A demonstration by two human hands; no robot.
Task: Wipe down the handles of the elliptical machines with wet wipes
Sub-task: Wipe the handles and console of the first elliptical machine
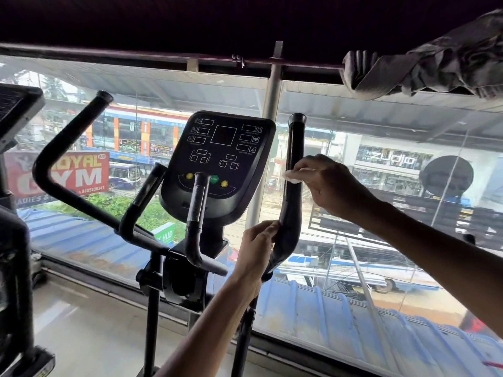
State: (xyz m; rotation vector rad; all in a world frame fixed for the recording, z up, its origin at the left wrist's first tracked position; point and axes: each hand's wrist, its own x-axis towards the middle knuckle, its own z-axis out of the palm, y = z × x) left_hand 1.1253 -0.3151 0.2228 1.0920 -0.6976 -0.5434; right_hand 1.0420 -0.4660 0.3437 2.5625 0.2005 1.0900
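Against the upper stretch of the right handle (295, 164), the right hand (330, 186) presses a white wet wipe (295, 176), its fingers closed around the wad so that only a small pale edge shows at the fingertips. Lower down, at the bend of the same handle, the left hand (255, 253) pinches the black bar between thumb and fingers, steadying it. Both forearms reach in from the near right, and the left one covers part of the handle's lower shaft where it drops toward the floor.

Just left of the wiped handle sits the console (221, 161), with a narrow open gap between the two. Two short fixed grips (197, 210) rise in front of the console, one overlapping its row of buttons. Well to the left, the left handle (70, 148) angles up and away, with free room all round its top. Beyond the machine stands a wide window (381, 159), close behind the handle tops. Above, a crumpled grey cloth (424, 69) hangs over a rail (163, 57) at the far right.

At the left edge another machine (16, 213) is cut off and mostly dark, hard to make out. The base of the elliptical falls below the frame.
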